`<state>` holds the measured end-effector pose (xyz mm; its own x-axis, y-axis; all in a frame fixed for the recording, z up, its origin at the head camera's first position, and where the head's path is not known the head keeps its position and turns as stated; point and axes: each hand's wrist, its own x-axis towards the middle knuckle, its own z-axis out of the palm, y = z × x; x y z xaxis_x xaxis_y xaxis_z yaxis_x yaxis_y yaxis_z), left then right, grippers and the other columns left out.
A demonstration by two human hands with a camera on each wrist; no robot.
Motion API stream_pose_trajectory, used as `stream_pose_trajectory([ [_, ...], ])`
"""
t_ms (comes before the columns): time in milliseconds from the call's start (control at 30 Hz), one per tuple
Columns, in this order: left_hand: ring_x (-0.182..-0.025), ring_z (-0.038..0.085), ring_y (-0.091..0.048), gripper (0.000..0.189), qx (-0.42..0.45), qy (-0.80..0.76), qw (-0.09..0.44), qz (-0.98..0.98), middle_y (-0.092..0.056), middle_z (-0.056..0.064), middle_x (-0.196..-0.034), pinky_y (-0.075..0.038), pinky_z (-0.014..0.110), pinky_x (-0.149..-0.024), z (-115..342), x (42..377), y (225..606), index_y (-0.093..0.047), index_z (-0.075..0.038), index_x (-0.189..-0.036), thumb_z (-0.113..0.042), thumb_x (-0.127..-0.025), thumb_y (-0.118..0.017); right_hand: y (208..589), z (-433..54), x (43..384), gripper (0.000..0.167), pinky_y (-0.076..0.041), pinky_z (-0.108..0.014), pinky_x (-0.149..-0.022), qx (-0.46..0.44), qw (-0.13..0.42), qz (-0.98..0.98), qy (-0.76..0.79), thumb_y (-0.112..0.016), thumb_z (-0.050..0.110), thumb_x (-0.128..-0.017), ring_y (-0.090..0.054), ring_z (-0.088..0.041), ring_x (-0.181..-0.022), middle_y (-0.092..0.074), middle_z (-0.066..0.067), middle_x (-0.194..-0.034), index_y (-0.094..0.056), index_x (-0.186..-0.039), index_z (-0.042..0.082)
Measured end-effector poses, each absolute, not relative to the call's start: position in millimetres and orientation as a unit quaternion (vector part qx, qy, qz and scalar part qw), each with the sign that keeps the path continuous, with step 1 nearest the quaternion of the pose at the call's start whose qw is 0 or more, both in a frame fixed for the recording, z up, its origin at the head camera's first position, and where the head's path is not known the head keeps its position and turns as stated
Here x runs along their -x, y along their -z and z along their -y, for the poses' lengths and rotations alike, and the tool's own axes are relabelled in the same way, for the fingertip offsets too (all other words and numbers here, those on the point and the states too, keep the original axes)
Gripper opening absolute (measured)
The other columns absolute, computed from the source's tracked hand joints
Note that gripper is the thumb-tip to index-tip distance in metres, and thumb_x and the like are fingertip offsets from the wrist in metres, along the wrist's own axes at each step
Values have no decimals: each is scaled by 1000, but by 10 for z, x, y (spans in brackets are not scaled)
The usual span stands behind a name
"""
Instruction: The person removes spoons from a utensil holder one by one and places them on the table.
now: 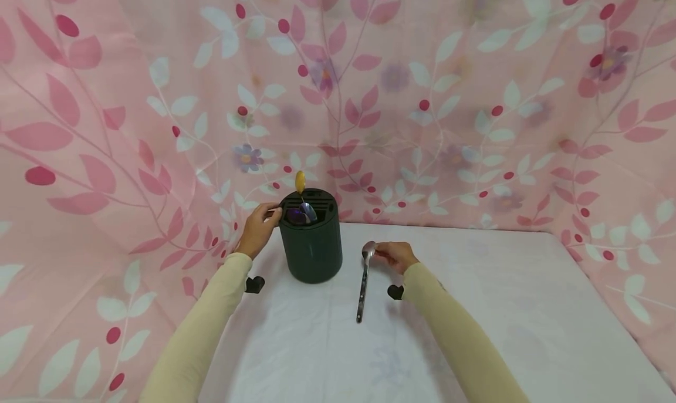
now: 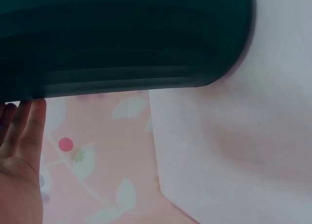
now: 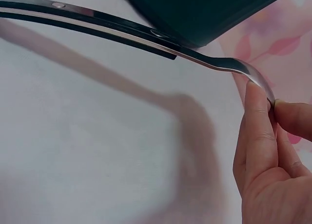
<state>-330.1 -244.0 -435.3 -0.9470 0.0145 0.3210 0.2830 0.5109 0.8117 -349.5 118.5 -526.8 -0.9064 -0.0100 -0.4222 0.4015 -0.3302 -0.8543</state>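
Observation:
A dark green utensil holder [image 1: 311,253] stands upright on the table, its slotted top facing up. My left hand [image 1: 257,230] is at its upper left edge; in the left wrist view the straight fingers [image 2: 30,131] touch its side with their tips. My right hand [image 1: 397,255] pinches a spoon [image 1: 364,283] by its metal bowl, between thumb and fingers [image 3: 258,121]. The spoon's dark riveted handle [image 3: 97,16] points toward me, raised over the cloth with a shadow below. Inside the holder sit a gold spoon [image 1: 300,182] and a bluish shiny spoon [image 1: 308,212].
A white cloth [image 1: 327,356] covers the table. Pink floral curtains [image 1: 449,127] rise behind it and along both sides. A black heart-shaped piece [image 1: 256,284] shows beside the left wrist, and another [image 1: 395,292] beside the right wrist.

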Motion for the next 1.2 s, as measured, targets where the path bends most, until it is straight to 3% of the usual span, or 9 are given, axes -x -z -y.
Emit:
stream_pose_trajectory([
  [167,-118,26,-56,52,84,490,137,857,-55,9,-127,-47,45,-100,2431,3312,4361,-56,-9,-128,-50,-97,-52,5373,-1197,3463,32,-57,-34,-76,-190,122,-563,795,-68,-11,-82,-71,-20,-74,-70,-16,-86,-63,-113,-15],
  [367,-119,27,-55,54,80,483,135,861,-54,9,-127,-46,45,-100,2440,3315,4358,-55,-9,-129,-52,-98,-51,5427,-1192,3437,33,-58,-30,-69,-216,124,-560,790,-71,-8,-82,-71,-20,-73,-71,-16,-88,-63,-114,-13],
  [767,-117,26,-57,50,84,490,138,856,-55,10,-127,-48,44,-98,2446,3308,4359,-56,-8,-128,-47,-99,-52,5499,-1162,3413,35,-59,-32,-70,-204,102,-555,800,-66,-16,-82,-71,-22,-74,-69,-18,-86,-58,-116,-20],
  [1200,-119,27,-56,53,88,491,136,856,-54,9,-129,-47,45,-99,2448,3306,4359,-56,-8,-129,-50,-98,-52,5530,-1176,3423,33,-58,-32,-71,-213,114,-602,761,-70,-9,-83,-71,-21,-75,-70,-17,-89,-63,-114,-14],
])
